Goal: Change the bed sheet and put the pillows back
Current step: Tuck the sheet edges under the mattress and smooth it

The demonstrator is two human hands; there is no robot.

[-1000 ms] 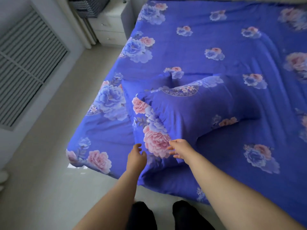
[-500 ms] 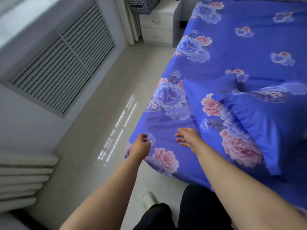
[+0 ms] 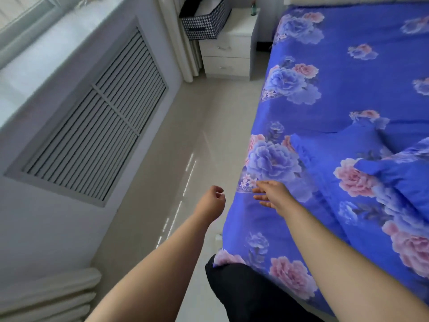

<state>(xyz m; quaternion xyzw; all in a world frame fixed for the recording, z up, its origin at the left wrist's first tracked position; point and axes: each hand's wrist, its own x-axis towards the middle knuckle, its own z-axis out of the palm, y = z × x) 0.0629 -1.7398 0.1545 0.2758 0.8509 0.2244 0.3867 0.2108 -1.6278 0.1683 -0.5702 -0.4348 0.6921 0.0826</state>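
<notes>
Your left hand (image 3: 212,201) hangs over floor (image 3: 162,182) just beside bed edge, fingers loosely curled, holding nothing. Your right hand (image 3: 271,194) reaches over near edge of blue floral bed sheet (image 3: 348,77), fingers straight and slightly spread, empty; contact with sheet unclear. Sheet covers bed, drapes over side. Matching pillow (image 3: 394,182) lies on sheet at right, partly cut by frame edge, apart from both hands. White nightstand (image 3: 228,52) at bed's far corner, checked basket (image 3: 204,24) on it. Slatted vent panel (image 3: 97,145) on left wall.
</notes>
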